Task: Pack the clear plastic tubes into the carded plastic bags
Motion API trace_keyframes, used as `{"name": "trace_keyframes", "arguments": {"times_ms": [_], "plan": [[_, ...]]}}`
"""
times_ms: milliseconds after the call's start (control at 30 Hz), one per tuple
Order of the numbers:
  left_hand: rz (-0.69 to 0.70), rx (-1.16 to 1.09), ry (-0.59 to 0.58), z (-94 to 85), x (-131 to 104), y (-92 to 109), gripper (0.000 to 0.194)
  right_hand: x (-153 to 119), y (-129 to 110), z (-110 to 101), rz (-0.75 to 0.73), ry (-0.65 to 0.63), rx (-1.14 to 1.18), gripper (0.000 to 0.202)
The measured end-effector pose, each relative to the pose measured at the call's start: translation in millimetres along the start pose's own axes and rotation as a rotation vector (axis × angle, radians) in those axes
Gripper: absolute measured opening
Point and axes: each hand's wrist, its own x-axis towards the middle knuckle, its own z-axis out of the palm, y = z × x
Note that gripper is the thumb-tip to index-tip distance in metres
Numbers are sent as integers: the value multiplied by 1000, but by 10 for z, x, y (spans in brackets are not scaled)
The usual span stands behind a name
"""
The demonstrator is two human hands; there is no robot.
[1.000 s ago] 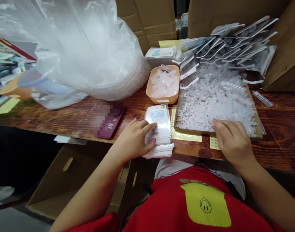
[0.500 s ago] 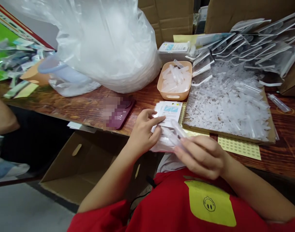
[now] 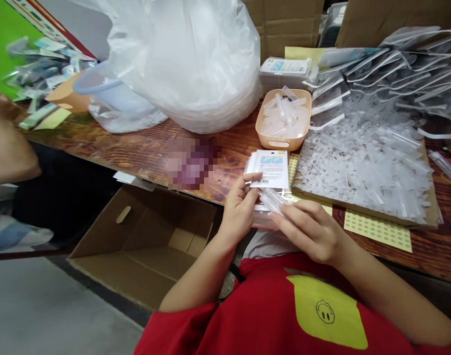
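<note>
At the table's front edge lies a stack of white printed cards (image 3: 272, 170) with clear plastic bags (image 3: 264, 218) below it. My left hand (image 3: 241, 207) is closed on the opening of a clear bag, its index finger lying over the lower edge of the top card. Frosted clear tubes (image 3: 273, 199) lie between my two hands at that opening. My right hand (image 3: 310, 229) pinches the tubes by their near end, coming from the right. Exactly how far the tubes sit inside the bag is hard to make out.
Behind the cards stands a peach basket (image 3: 282, 144) of tubes. A shallow cardboard tray (image 3: 358, 204) heaped with small clear parts is on the right, beside a yellow sticker sheet (image 3: 377, 230). A big white plastic bag (image 3: 188, 64) fills the back. Another person's arm (image 3: 11, 148) shows at left.
The tubes in my right hand have come down and left to the bag opening. My left hand has moved from lying over the card to gripping the bag. The view has shifted left.
</note>
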Motion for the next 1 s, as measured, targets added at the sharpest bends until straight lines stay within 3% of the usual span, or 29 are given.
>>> {"name": "trace_keyframes", "arguments": {"times_ms": [100,267,500,667,867,1000], "plan": [[8,-90,-16,69,-50,16,37,97,4,-4,32,-42,-17,27],[4,-181,-28,181,-150,46,43,280,28,74,216,-79,-80,27],[-15,-142,12,147,-179,87,48,227,326,-150,488,-173,449,71],[-32,-155,22,143,-178,90,49,91,522,-96,575,-252,684,81],[-99,-242,-58,182,-256,105,62,139,513,130,840,-245,764,64],[-40,-303,-81,213,-304,118,62,231,479,234,915,-156,711,54]]}}
